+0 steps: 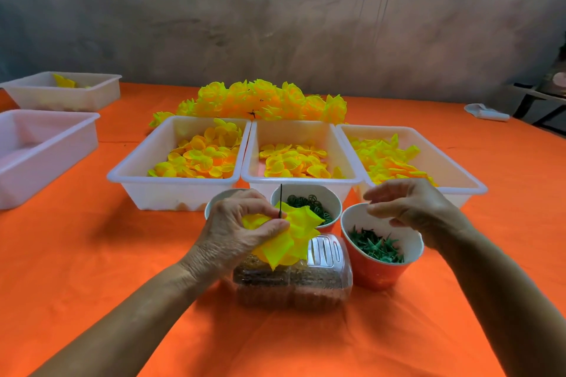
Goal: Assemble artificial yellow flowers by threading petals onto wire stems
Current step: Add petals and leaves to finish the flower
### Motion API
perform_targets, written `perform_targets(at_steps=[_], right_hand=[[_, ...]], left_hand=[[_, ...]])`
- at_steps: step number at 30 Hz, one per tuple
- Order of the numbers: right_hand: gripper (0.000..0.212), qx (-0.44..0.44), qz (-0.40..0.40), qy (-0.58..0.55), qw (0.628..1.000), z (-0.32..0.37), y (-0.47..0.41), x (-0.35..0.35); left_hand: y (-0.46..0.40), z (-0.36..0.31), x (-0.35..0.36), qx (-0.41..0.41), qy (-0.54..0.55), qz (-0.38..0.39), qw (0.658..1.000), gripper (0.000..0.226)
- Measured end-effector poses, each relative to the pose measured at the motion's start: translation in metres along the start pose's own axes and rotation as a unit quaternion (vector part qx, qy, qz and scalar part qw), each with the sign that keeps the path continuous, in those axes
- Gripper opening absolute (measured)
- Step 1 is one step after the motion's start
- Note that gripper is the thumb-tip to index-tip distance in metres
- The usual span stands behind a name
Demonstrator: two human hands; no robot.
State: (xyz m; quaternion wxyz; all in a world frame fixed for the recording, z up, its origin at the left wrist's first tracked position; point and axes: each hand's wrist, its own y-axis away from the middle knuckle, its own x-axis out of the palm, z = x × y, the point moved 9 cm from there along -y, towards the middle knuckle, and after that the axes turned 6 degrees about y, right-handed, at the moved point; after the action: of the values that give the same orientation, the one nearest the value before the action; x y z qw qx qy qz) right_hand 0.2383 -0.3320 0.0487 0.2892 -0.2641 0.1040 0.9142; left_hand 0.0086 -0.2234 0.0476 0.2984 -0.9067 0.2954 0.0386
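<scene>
My left hand [242,223] grips a bunch of yellow petals [294,232] threaded on a thin dark wire stem [281,200] that sticks straight up out of them. My right hand [410,208] hovers above a red cup of green star-shaped calyx pieces [379,245], fingers loosely curled; nothing visible sits between its fingertips. Behind the petals stands a cup of small green rings [312,202]. Three white bins hold loose yellow petals: left [171,180], middle [306,180], right [459,174].
Finished yellow flowers [263,99] lie piled behind the bins. A clear plastic box [294,278] with dark contents sits under my left hand. Two more white bins [46,144] [64,92] stand at the far left. An orange cloth [92,254] covers the table.
</scene>
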Motion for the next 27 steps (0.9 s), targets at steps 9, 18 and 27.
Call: perform_targets(at_steps=[9,18,27], right_hand=[[0.030,-0.048,0.027,0.527,0.848,-0.029,-0.009,0.034],[0.014,-0.034,0.008,0.459,0.888,-0.029,-0.012,0.027],[0.011,0.006,0.055,0.149,0.987,-0.031,-0.004,-0.002]], left_hand=[[-0.002,-0.001,0.002,-0.017,-0.020,0.007,1.000,0.016],[-0.001,0.000,0.002,-0.012,-0.024,0.008,1.000,0.018],[0.000,-0.003,0.003,-0.009,-0.025,0.016,1.000,0.013]])
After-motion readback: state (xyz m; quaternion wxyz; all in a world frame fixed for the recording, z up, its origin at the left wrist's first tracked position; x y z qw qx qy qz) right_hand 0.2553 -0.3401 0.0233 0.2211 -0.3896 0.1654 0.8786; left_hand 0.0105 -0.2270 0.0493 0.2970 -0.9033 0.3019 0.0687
